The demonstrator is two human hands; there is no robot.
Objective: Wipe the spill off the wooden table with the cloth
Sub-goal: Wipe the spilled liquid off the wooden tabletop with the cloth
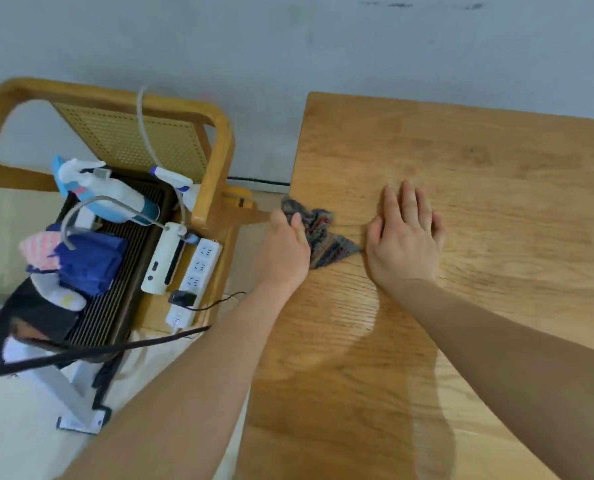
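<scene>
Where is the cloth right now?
In the head view the cloth lies at the left edge of the wooden table, gripped by the left hand, with the right hand flat on the wood just beside it.

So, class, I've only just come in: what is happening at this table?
A person is wiping a wooden table with a dark striped cloth. The left hand grips the bunched cloth at the table's left edge, while the right hand lies flat, palm down, on the wood just beside it. No obvious spill shows on the surface. To the left stands a wooden chair loaded with a spray bottle, a power strip and folded fabrics.
</scene>
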